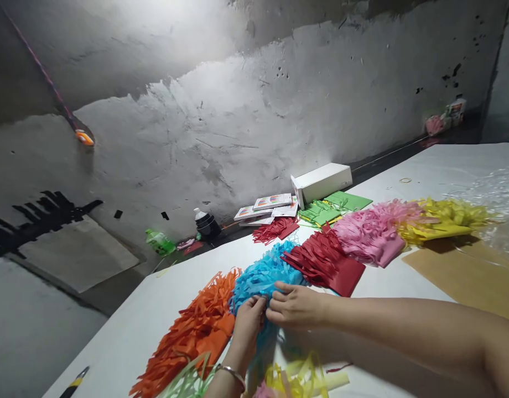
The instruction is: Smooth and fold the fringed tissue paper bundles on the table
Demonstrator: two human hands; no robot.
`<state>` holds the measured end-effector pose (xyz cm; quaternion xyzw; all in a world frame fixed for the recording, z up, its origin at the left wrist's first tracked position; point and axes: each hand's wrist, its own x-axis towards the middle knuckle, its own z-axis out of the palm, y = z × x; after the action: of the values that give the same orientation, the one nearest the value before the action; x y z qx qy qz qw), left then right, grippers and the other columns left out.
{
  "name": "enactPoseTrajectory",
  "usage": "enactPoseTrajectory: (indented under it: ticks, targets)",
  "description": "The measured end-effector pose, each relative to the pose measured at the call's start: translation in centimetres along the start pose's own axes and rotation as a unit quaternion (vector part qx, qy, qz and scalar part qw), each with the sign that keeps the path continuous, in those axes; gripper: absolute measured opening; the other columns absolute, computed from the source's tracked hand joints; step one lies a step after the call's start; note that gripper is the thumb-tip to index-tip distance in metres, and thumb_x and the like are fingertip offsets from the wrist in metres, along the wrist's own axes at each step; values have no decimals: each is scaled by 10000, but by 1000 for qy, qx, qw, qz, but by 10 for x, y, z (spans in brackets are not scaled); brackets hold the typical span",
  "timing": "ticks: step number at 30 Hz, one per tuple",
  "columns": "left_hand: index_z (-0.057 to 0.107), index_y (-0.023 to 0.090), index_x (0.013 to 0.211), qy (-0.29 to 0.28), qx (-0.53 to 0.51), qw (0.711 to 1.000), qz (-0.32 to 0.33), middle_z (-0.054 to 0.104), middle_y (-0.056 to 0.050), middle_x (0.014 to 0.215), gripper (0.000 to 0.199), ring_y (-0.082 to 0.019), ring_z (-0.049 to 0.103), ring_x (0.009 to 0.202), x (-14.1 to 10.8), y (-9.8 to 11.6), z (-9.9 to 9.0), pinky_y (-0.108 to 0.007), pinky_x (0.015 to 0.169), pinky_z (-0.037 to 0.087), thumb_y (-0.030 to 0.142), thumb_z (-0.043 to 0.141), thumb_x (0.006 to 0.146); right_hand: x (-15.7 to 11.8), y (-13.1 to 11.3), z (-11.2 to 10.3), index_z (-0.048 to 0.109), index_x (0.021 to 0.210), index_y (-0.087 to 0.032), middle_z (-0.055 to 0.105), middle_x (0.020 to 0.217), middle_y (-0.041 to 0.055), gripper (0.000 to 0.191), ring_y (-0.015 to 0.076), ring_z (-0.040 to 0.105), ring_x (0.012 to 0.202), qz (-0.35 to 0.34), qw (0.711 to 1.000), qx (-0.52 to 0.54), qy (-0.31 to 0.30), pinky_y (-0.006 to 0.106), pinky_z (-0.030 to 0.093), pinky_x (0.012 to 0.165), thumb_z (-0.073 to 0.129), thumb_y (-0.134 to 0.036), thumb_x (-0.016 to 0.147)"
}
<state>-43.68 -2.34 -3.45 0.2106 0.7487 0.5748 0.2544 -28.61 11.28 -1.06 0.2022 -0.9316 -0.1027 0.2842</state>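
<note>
My left hand [248, 321], with a bracelet on its wrist, has thumb and fingers pinched together at the near edge of the blue paper fringe [266, 271]. Close against it, my right hand [296, 305] has curled fingers pinching the same blue strips. Some blue paper hangs below the hands; exactly which strips they grip is hidden by the fingers. To the left lies an orange paper fringe [196, 331]. A dark red fringe [329, 262] with an uncut band sits just beyond my right hand.
Farther right lie pink [373, 232] and yellow [449, 218] fringes, brown cardboard [466, 276] and clear plastic [499, 204]. Green paper bundles [321, 213], a white box [323, 184] and flat packs [273, 202] stand near the wall. A cutter [75, 382] lies at the left edge.
</note>
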Motion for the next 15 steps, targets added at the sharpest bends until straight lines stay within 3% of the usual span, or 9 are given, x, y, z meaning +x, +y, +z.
enactPoseTrajectory:
  ticks: [2,4,6,9,15]
  targets:
    - [574,158,788,-7,17,1000,2,450,101,600,251,-40,386,433,-1,4,-2,-172,393,332,344,632,946,8,2,9,655,981,-107,695,886,119,128,248,626,918,56,998,-22,-31,468,409,1046,530,-94,954]
    - [574,160,796,1,31,999,10,441,101,599,254,-40,378,432,-1,6,-3,-173,391,325,355,621,953,14,6,18,664,914,-104,686,856,109,89,262,631,905,87,994,-34,-64,502,447,991,578,-104,937]
    - [579,161,817,10,44,999,15,436,101,600,265,-39,358,424,-1,8,-2,-175,384,311,382,603,961,16,11,21,667,954,-124,686,944,80,79,249,639,952,93,992,-22,-85,492,481,962,625,-190,956]
    - [601,155,860,9,68,998,16,493,84,642,266,-45,411,452,0,11,3,-181,406,357,405,616,950,16,20,17,643,1130,-173,651,1162,72,217,226,640,1019,84,992,25,-94,443,534,910,617,-343,997]
    - [649,145,980,15,91,996,4,664,5,878,218,-117,631,679,7,32,0,-264,587,547,357,656,929,12,40,7,625,1214,-204,620,1262,94,247,218,643,1034,65,983,140,-99,417,565,891,586,-351,1019]
